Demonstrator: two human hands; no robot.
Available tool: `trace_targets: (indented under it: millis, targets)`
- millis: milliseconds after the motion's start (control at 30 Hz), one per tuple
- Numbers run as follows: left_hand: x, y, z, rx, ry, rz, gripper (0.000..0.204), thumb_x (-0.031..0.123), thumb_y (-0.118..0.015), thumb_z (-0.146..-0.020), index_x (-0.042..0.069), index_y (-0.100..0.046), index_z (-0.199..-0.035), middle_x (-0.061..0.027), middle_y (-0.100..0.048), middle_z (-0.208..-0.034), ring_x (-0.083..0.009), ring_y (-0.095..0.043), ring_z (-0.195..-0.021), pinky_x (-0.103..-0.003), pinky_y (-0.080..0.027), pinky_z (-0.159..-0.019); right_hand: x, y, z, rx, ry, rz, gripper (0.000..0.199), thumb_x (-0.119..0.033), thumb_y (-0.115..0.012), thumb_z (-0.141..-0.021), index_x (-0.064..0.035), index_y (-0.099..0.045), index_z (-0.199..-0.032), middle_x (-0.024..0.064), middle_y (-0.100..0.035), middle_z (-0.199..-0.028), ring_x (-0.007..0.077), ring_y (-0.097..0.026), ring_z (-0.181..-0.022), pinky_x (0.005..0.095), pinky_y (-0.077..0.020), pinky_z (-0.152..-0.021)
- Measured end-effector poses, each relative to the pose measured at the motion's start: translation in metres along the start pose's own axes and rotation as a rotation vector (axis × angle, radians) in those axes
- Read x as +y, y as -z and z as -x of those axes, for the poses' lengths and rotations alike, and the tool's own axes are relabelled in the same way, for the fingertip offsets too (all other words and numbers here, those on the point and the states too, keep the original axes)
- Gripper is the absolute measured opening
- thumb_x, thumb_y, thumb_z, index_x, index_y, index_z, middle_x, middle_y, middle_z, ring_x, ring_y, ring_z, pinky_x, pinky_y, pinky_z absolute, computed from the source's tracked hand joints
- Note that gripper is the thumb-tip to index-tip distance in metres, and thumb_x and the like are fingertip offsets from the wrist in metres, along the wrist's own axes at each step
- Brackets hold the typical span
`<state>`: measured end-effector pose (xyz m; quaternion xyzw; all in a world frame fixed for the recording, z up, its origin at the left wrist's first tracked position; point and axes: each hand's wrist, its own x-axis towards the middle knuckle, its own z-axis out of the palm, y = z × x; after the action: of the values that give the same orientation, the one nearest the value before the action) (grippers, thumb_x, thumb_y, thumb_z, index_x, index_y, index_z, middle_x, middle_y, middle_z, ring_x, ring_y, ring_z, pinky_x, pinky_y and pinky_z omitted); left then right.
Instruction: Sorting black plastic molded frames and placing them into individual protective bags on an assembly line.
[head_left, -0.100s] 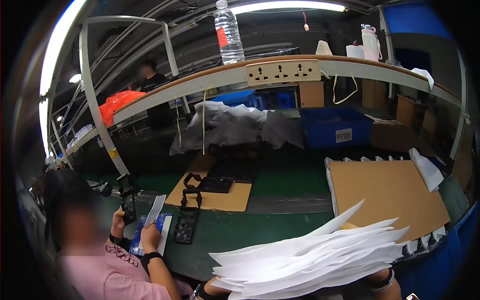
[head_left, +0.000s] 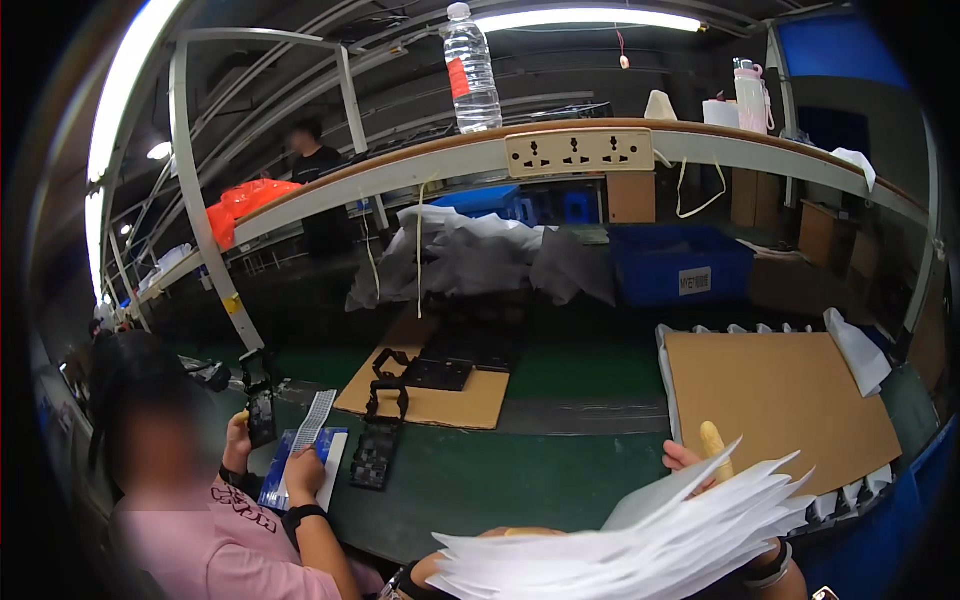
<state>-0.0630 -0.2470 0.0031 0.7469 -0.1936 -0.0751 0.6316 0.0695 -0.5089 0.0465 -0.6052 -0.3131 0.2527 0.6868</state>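
Two hands: clock face on view centre. Left hand (head_left: 432, 568) at 6, mostly hidden by paper, grip cannot be told; right hand (head_left: 682, 457) at 4, fingers spread apart beyond the stack's far edge, one in a yellow finger cover (head_left: 714, 448).
White sheets (head_left: 620, 530): 5 o'clock, thick loose stack above both forearms, leaves splayed at right.
Stack handling: judged a support-and-steady step; next move calls for even backing from both sides, as leaves look apt to slide.
Cardboard panel (head_left: 780, 390): 4 o'clock, flat; white edges project around it, possibly from a filled holder underneath.
Black part (head_left: 374, 452): 7 o'clock, on green bench (head_left: 450, 480); more black pieces (head_left: 440, 374) lie on a brown board (head_left: 480, 405).
Co-worker (head_left: 250, 540): 8 o'clock, one hand holding a black piece, the other at a grey strip (head_left: 317, 418).
Blue bin (head_left: 640, 285): near 3 o'clock, interior dark, contents not made out.
Shelf (head_left: 450, 152): 12 to 2 o'clock, bearing clear bottle (head_left: 472, 80) and pale flask (head_left: 752, 100).
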Motion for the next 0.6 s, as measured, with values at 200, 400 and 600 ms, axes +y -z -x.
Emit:
trace_targets:
  millis: [200,400,600]
  targets:
    - [0.002,0.015,-0.01,-0.309,-0.092,0.17,0.046,0.027,-0.061,-0.087,-0.003,-0.05,-0.12,-0.0136,-0.051,-0.125,-0.0231,-0.049,-0.117,-0.033,-0.045,-0.092,0.018,0.017,0.012,-0.398,-0.198,-0.45,0.059,-0.045,-0.043,-0.093,-0.0091,-0.032,-0.138,0.0154,-0.044,-0.133,0.0265,-0.04,-0.125,0.0398,-0.0287,-0.108]
    - [0.011,0.004,-0.002,0.338,-0.066,0.018,0.06,0.016,-0.074,-0.077,-0.001,-0.045,-0.127,-0.0138,-0.053,-0.123,-0.0208,-0.049,-0.115,-0.036,-0.044,-0.094,0.022,0.032,0.014,-0.158,0.344,0.608,0.042,-0.033,-0.053,-0.092,-0.0075,-0.052,-0.125,0.0129,-0.058,-0.119,0.0283,-0.054,-0.11,0.0394,-0.0373,-0.1]
    - [0.017,-0.005,-0.007,0.736,0.072,-0.011,0.055,0.016,-0.081,-0.07,-0.001,-0.055,-0.116,-0.0095,-0.06,-0.111,-0.0163,-0.056,-0.101,-0.03,-0.046,-0.086,0.003,0.02,0.009,0.07,0.08,0.237,0.042,-0.022,-0.068,-0.083,-0.0018,-0.055,-0.117,0.0087,-0.059,-0.111,0.0197,-0.055,-0.101,0.0339,-0.0456,-0.086]
